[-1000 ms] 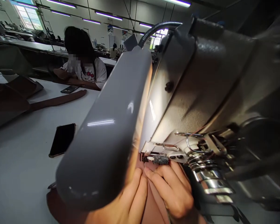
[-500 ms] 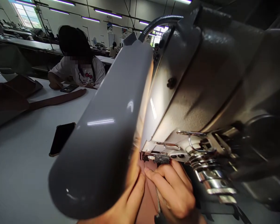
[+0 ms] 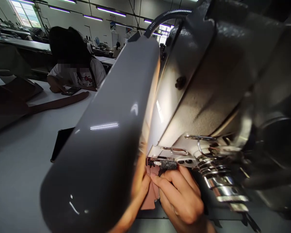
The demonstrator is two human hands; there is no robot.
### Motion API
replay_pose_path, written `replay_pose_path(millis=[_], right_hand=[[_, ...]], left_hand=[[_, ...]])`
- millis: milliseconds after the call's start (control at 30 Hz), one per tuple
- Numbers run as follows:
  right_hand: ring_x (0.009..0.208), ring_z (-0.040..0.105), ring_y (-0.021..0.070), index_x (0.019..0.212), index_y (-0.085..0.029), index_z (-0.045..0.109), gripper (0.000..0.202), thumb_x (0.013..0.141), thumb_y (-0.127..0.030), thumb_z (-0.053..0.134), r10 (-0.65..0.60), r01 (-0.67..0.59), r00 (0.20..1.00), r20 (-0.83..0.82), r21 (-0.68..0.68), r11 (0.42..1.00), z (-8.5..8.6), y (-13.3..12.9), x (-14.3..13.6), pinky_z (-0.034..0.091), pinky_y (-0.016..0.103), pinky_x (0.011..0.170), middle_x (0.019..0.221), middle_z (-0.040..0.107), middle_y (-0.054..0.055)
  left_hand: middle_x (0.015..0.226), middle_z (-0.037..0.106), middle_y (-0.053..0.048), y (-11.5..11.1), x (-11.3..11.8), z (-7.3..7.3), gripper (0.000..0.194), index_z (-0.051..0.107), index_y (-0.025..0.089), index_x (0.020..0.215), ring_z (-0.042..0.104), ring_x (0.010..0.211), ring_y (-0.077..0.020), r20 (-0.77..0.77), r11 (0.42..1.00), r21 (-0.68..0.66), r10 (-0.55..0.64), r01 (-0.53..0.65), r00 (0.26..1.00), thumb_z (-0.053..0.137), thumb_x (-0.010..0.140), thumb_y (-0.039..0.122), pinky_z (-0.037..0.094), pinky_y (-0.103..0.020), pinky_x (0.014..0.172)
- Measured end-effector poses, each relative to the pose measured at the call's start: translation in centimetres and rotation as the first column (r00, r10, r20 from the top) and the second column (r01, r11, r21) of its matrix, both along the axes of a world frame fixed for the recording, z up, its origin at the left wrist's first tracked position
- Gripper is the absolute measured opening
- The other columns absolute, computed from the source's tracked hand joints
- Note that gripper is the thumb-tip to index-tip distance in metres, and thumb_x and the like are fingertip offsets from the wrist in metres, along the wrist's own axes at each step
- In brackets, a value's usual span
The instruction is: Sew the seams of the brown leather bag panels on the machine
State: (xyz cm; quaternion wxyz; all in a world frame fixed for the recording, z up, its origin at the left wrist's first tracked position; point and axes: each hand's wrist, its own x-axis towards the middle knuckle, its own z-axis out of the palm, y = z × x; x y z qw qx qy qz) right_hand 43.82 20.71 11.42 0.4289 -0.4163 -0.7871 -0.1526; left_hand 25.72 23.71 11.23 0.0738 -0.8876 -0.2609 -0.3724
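Note:
A narrow strip of pinkish-brown material (image 3: 149, 200), leather or cloth, lies under the needle area of a sewing machine (image 3: 199, 97). My right hand (image 3: 181, 194) is closed, thumb and forefinger pinching the strip close in front of the presser foot (image 3: 150, 161). From the other side my left hand (image 3: 138, 200) presses its closed fingertips against the same strip; most of that hand is behind the long grey lamp head (image 3: 99, 129). The needle itself cannot be made out. Just above my right fingers sits a dark fuzzy pad (image 3: 168, 165).
Shiny thread-tension parts (image 3: 215, 181) stick out right of my right hand. A black phone (image 3: 60, 142) lies on the white table (image 3: 19, 161), partly behind the lamp. Across it, a person (image 3: 75, 64) sits by another phone (image 3: 71, 91) and a long brown piece (image 3: 60, 102).
The strip has slid away from me toward the presser foot, so its near end now shows. Both hands stay close to the foot. A blurred metal lever has appeared at the machine's right.

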Motion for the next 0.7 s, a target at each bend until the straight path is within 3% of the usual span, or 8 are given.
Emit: replay_pose_path(millis=[133,333,433,567,633,700], right_hand=[[0.063,0.049,0.0141,0.096,-0.020,0.065,0.028,0.080,0.000,0.055,0.003,-0.003,1.000,0.012,-0.019,1.000,0.2,0.2,0.0,0.048,0.029,0.060,0.063,0.053,0.001],[0.067,0.052,0.0144,0.090,-0.018,0.067,0.022,0.079,-0.002,0.058,0.000,0.001,1.000,0.028,-0.036,0.999,0.2,0.2,0.2,0.050,0.029,0.064,0.067,0.056,0.002],[0.067,0.053,0.0147,0.089,-0.019,0.067,0.020,0.080,-0.003,0.059,-0.013,0.014,0.999,0.034,-0.038,0.999,0.1,0.2,0.2,0.050,0.029,0.066,0.068,0.057,0.002],[0.071,0.055,0.0151,0.094,-0.020,0.067,0.022,0.080,-0.006,0.059,-0.024,0.027,0.998,0.058,-0.048,0.998,0.2,0.0,0.4,0.051,0.029,0.069,0.074,0.061,0.002],[0.074,0.057,0.0170,0.097,-0.020,0.067,0.021,0.081,-0.008,0.058,-0.043,0.048,0.996,0.082,-0.061,0.997,0.3,-0.1,0.4,0.051,0.031,0.071,0.078,0.063,0.005],[0.077,0.059,0.0189,0.097,-0.020,0.069,0.020,0.083,-0.011,0.057,-0.066,0.075,0.990,0.128,-0.066,0.995,0.3,-0.1,0.5,0.050,0.033,0.075,0.079,0.064,0.007]], left_hand=[[0.094,0.063,-0.007,0.6,0.4,-0.3,0.042,0.065,0.020,0.100,0.057,0.093,-0.0200,0.123,0.999,0.032,-0.018,0.015,0.992,0.024,0.100,0.028,0.050,-0.032,0.079],[0.089,0.061,-0.008,1.5,-0.3,-0.2,0.044,0.067,0.019,0.100,0.054,0.086,-0.0197,-0.007,0.995,-0.096,-0.043,0.042,0.999,0.024,0.100,0.027,0.047,-0.031,0.071],[0.079,0.059,-0.005,2.6,0.2,0.0,0.044,0.068,0.019,0.087,0.051,0.076,-0.0163,0.063,0.993,-0.114,-0.011,0.018,0.998,0.027,0.100,0.025,0.045,-0.028,0.071],[0.077,0.059,-0.004,4.1,0.1,0.4,0.048,0.067,0.021,0.086,0.049,0.071,-0.0148,0.079,0.978,-0.015,-0.207,0.209,0.975,0.021,0.100,0.021,0.044,-0.026,0.072],[0.084,0.061,-0.005,4.5,-0.5,0.8,0.043,0.067,0.022,0.094,0.051,0.073,-0.0148,0.001,0.951,-0.085,-0.299,0.298,0.954,0.024,0.098,0.017,0.044,-0.025,0.072],[0.088,0.062,-0.006,4.8,-1.2,1.0,0.039,0.067,0.022,0.098,0.053,0.076,-0.0156,-0.016,0.940,-0.175,-0.300,0.293,0.954,0.029,0.096,0.014,0.044,-0.025,0.070]])
